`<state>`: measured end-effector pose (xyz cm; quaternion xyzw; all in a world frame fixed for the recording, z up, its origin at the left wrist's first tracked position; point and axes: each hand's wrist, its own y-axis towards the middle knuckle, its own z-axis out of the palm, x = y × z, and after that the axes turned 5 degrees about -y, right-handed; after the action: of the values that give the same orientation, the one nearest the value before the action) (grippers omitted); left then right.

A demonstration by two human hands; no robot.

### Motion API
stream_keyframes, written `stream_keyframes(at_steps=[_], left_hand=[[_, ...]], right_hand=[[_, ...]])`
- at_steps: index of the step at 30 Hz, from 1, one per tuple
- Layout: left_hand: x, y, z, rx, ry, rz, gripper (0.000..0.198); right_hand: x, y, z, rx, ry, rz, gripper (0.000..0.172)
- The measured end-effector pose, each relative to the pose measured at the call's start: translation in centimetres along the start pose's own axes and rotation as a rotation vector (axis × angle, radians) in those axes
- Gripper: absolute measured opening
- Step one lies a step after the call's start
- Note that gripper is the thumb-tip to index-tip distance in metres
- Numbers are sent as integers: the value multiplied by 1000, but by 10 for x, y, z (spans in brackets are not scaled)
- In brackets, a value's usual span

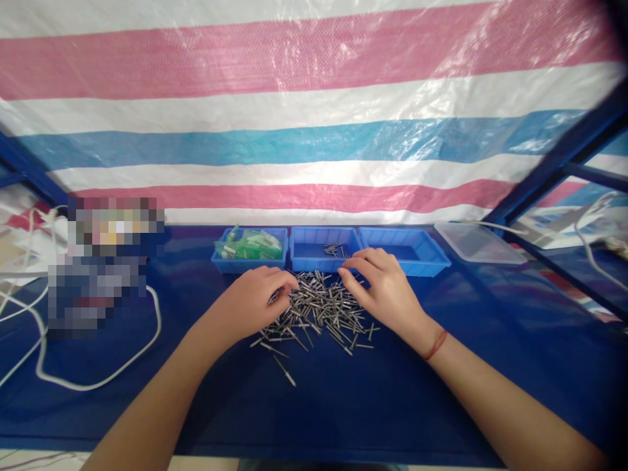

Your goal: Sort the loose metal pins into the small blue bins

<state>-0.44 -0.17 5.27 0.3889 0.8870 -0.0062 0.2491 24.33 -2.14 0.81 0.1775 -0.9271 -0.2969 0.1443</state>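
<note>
A loose pile of metal blind rivets (pixel 321 304) lies on the blue tabletop. My left hand (pixel 258 297) rests at the pile's left side, its fingers curved and the thumb a little apart, with rivets visible behind the gap. Over the pile's right side is my right hand (pixel 385 284), thumb and fingertips drawn close together near the front edge of the middle blue bin (pixel 304 252). Whatever is between those fingertips is too small to make out. A few rivets (pixel 334 249) lie inside that bin. One single rivet (pixel 284 371) lies apart, in front of the pile.
Left of the middle bin stands a blue bin (pixel 250 267) with green and clear plastic packets (pixel 252 245). Another blue bin (pixel 405 248) stands on the right, beside a clear plastic lid (pixel 478 243). A white cable (pixel 98 386) loops across the left. Striped sheeting (pixel 314 144) hangs behind.
</note>
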Motion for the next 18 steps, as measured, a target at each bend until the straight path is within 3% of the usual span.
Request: stream_keyframes(at_steps=[6,18], left_hand=[[-1,3,14,146,171,96,17],[-6,4,36,72,375,-44,11]], right_hand=[[19,-9,2,12,123,-96,15],[45,-14,-3,45,306,-152,10]])
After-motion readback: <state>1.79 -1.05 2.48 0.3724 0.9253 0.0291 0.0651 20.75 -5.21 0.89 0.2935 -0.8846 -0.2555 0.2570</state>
